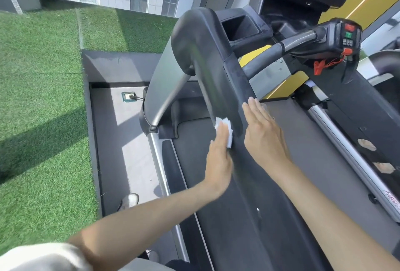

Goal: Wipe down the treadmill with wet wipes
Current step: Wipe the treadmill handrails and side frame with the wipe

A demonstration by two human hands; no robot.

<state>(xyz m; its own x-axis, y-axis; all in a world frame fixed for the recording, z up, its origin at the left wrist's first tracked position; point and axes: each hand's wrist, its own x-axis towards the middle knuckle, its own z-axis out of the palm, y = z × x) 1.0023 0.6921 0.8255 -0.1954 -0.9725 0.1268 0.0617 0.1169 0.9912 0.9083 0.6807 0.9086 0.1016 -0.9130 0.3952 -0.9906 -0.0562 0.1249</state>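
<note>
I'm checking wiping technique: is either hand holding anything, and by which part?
The left hand presses a wet wipe flat against the handrail with straight fingers; the right hand rests flat on it.

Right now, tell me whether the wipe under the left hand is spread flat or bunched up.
Bunched up: the wet wipe shows crumpled folds past the left hand, which presses it against the treadmill's black handrail.
</note>
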